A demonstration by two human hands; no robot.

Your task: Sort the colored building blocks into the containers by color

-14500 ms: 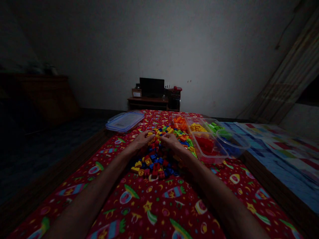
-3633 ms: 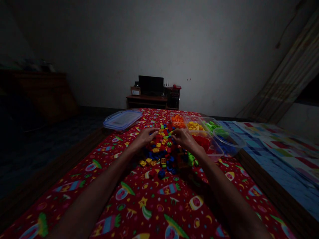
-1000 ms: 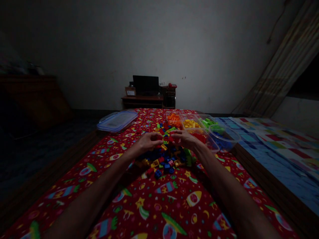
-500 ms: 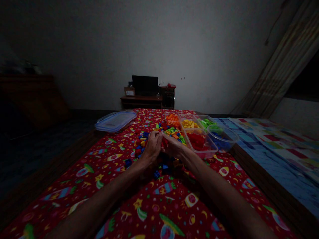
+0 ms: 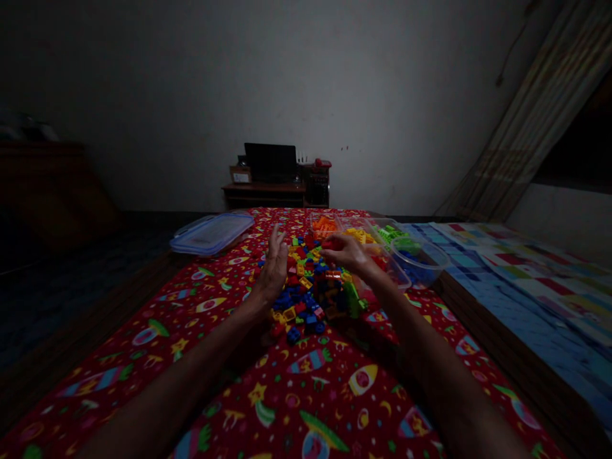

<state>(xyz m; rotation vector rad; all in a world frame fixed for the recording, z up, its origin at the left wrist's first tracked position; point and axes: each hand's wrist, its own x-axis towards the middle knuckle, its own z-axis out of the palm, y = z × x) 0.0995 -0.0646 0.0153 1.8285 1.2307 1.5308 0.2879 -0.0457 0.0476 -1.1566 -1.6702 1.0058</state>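
Note:
A heap of mixed toy building bricks [image 5: 306,299] lies on the red patterned cloth [image 5: 201,357]. My left hand [image 5: 273,266] is raised at the heap's left edge, fingers stretched and nothing in it. Over the heap's right side, my right hand [image 5: 351,253] grips a red toy brick [image 5: 333,243] between thumb and fingers. Just beyond that hand is a clear divided box [image 5: 406,280] with orange bricks [image 5: 325,225], yellow bricks [image 5: 359,236], green bricks [image 5: 389,234] and red bricks, the red ones partly hidden by my wrist. Blue bricks [image 5: 415,262] sit in a round clear tub [image 5: 442,262].
A clear lid with a blue rim [image 5: 210,233] lies at the cloth's far left. Behind stands a low desk with a dark monitor [image 5: 271,163]. To the right is a bed surface with a checkered blue cover [image 5: 482,287].
My hands have come apart from over the heap. The left one moved left and opened; the right one moved right with a red brick. More of the heap shows, and the view shifted slightly.

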